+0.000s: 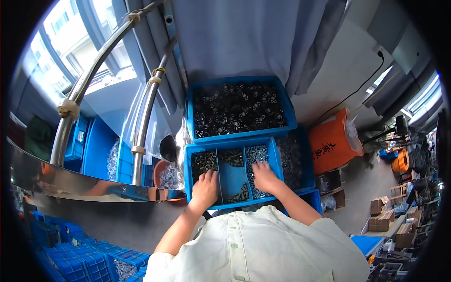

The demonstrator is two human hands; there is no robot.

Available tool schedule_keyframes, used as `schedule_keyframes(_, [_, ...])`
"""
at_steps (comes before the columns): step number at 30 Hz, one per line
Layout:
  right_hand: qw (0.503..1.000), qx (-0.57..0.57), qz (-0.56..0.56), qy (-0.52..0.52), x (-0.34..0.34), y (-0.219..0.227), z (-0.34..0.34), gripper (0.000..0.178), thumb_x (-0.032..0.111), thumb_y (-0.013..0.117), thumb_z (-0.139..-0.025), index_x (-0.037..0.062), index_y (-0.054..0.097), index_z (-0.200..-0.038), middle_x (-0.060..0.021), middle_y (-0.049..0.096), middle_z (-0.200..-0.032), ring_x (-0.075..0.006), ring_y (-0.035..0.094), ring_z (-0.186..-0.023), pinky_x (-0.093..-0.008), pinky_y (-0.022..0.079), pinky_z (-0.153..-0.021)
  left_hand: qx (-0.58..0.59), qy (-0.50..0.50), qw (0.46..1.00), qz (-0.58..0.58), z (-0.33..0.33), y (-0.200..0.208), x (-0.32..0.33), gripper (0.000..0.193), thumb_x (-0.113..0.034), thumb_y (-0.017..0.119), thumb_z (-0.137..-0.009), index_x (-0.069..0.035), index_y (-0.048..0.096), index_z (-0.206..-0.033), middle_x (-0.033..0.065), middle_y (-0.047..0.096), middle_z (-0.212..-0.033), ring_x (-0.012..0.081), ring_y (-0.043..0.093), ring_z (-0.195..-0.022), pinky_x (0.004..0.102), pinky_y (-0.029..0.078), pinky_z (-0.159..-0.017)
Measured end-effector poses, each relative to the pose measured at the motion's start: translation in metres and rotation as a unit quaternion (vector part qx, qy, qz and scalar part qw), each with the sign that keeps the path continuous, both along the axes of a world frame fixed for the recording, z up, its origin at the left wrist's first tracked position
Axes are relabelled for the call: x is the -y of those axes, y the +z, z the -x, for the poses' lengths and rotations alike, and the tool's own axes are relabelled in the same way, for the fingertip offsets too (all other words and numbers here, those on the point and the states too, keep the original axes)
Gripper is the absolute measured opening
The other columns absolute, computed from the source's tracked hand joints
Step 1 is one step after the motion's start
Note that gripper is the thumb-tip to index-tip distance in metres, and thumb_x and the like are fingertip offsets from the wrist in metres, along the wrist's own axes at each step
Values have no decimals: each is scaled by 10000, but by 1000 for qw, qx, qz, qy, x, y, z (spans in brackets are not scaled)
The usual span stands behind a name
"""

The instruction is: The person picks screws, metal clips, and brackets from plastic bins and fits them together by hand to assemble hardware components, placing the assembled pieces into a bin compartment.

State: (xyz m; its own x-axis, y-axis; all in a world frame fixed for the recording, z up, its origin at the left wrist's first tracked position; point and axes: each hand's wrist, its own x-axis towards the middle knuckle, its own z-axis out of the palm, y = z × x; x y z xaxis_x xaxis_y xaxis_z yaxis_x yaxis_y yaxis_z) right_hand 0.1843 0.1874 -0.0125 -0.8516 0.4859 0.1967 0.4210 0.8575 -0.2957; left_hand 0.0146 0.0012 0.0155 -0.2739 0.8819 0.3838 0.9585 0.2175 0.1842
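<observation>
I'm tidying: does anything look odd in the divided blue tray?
In the tray, the middle compartment looks uneven: small parts lie at far and near ends, blue bottom between. Silvery pieces to its right spread more evenly.

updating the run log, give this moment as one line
left hand: at dark parts | right hand: at silver parts | tray: blue, divided

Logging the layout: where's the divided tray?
Head view, centre: the divided tray is between the shirt and the bin of dark parts, left hand and right hand in it.
</observation>
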Motion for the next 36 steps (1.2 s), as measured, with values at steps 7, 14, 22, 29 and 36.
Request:
schedule_keyframes(7, [981, 180, 41, 66, 5, 15, -3, 370, -13, 570, -719, 23, 539, -1086, -221, 478, -1098, -399, 475, -1053, -455, 477, -836, 62, 13, 987, 150, 11, -21, 2, 182, -48, 599, -745, -43, 646, -921, 113, 609, -850, 278, 610, -830, 358, 516, -677])
schedule_keyframes(14, [984, 90, 109, 111, -28, -1, -8, 221, -15, 583, -754, 25, 609, -970, -196, 550, -951, -361, 564, -869, -415, 507, -746, 190, 42, 980, -51, 10, -25, -6, 143, -48, 608, -796, -30, 657, -929, 147, 626, -799, 302, 623, -757, 369, 512, -652])
schedule_keyframes(22, [848, -76, 524, 31, -33, 67, -4, 157, 35, 639, -794, 4, 648, -948, -108, 628, -822, -216, 613, -735, -342, 512, -694, 528, 102, 836, -106, 12, -6, 0, 142, -28, 656, -831, 11, 662, -967, 106, 684, -820, 182, 657, -735, 256, 509, -669])
schedule_keyframes(29, [512, -194, 837, -13, -67, 90, 11, 137, 126, 599, -866, 18, 609, -949, -53, 589, -779, -119, 529, -641, -227, 442, -576, 736, 92, 657, -134, 8, 9, 15, 129, -29, 641, -852, 17, 639, -972, 82, 678, -877, 137, 646, -773, 246, 526, -692])
schedule_keyframes(36, [925, -45, 368, 88, -128, 71, 138, 170, 159, 615, -825, 8, 649, -896, -77, 602, -719, -163, 559, -657, -298, 454, -574, 870, 63, 437, -221, 17, 12, 23, 81, -9, 582, -831, -6, 596, -911, 72, 651, -828, 141, 629, -740, 258, 533, -685])
